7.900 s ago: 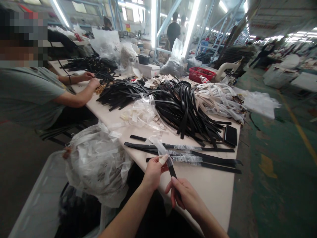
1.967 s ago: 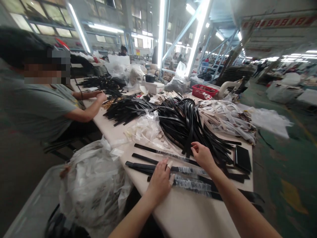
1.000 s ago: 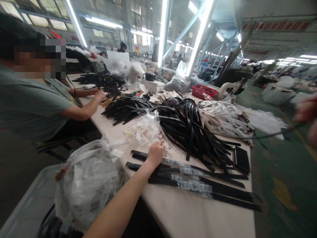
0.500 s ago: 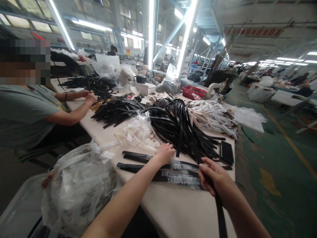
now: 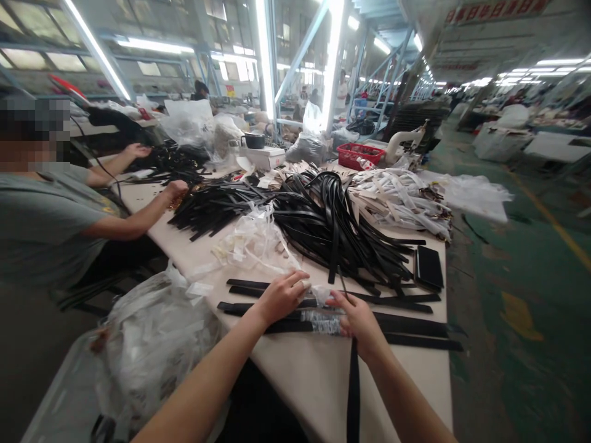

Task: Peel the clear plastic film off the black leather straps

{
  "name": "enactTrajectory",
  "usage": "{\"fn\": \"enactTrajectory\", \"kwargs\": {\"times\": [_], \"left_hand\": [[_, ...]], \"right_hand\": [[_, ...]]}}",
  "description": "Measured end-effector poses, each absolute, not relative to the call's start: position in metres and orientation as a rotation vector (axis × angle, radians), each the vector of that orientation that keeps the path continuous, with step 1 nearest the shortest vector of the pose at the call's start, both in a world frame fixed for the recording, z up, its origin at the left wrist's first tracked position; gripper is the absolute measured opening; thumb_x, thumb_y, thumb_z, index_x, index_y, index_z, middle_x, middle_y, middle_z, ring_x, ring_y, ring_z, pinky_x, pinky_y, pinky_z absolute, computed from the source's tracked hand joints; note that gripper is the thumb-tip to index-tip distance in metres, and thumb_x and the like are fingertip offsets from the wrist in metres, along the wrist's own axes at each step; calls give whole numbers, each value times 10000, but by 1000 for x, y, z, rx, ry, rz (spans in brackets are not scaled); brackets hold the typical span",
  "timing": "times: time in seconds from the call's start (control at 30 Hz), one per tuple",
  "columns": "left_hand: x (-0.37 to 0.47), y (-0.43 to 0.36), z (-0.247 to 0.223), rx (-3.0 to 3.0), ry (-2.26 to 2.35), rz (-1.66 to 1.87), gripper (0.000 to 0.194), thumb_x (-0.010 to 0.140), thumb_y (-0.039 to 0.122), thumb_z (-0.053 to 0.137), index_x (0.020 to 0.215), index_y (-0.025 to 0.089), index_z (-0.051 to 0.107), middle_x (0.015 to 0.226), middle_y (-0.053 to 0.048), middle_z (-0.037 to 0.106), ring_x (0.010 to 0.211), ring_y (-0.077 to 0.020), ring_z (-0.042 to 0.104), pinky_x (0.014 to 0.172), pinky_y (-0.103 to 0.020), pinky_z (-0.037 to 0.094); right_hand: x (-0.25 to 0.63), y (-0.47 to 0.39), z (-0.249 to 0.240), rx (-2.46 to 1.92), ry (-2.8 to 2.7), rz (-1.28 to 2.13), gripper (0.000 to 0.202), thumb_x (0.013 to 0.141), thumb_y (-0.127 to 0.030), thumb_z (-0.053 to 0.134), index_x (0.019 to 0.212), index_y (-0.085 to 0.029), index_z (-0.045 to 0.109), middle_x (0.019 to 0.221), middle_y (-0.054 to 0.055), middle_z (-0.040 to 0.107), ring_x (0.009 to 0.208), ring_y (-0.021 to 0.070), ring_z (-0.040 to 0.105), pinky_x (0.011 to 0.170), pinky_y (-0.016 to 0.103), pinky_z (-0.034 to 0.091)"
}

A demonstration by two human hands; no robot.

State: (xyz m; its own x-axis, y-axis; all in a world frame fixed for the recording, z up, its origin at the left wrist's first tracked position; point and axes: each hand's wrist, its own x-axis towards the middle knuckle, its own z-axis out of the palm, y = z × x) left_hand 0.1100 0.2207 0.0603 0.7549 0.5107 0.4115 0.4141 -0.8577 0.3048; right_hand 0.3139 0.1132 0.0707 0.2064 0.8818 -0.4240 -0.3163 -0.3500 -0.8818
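My right hand (image 5: 357,320) is closed on a black strap (image 5: 353,391), whose long end hangs down toward the table's front edge. My left hand (image 5: 284,298) has its fingers pinched on a piece of thin clear plastic film (image 5: 322,294), which stretches toward the right fingertips. Beneath both hands, several black straps lie side by side, some bound at the middle with wrinkled plastic wrap (image 5: 323,321). Just beyond sits a large heap of loose black straps (image 5: 318,231). White plastic strips (image 5: 252,243) are piled to the left of that heap.
A co-worker (image 5: 55,209) sits at the left, hands over small brass-coloured pieces. A black phone-like slab (image 5: 429,267) lies near the right table edge. Farther back are a red basket (image 5: 360,156) and white-wrapped straps (image 5: 397,194). A big plastic bag (image 5: 152,344) stands at lower left.
My right hand has moved left with the strap, close to my left hand. My left hand has shifted slightly left, and plastic film now spans between them. The co-worker's hands have separated.
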Motion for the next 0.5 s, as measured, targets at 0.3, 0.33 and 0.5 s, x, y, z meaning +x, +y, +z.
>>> {"fn": "enactTrajectory", "kwargs": {"times": [0.3, 0.33, 0.5], "left_hand": [[120, 136, 40, 1274, 1298, 1033, 360, 903, 473, 562, 1015, 157, 695, 943, -120, 702, 778, -230, 683, 646, -339, 575], [125, 128, 36, 1082, 1212, 942, 426, 881, 532, 574, 975, 138, 704, 895, -122, 704, 716, -221, 679, 580, -314, 556], [148, 110, 24, 717, 993, 863, 409, 706, 499, 794, 789, 104, 730, 717, -89, 695, 580, -148, 618, 516, -231, 458]], "right_hand": [[272, 96, 45, -1496, -669, 1210, 476, 678, -582, 780, 845, -153, 658, 722, 55, 710, 369, 61, 380, 341, 211, 267], [270, 90, 44, -1498, -688, 1210, 468, 694, -580, 770, 858, -155, 659, 738, 62, 717, 372, 65, 386, 344, 214, 274], [263, 67, 45, -1511, -686, 1316, 463, 748, -587, 729, 918, -170, 625, 665, 3, 655, 373, 55, 358, 344, 198, 276]]}}
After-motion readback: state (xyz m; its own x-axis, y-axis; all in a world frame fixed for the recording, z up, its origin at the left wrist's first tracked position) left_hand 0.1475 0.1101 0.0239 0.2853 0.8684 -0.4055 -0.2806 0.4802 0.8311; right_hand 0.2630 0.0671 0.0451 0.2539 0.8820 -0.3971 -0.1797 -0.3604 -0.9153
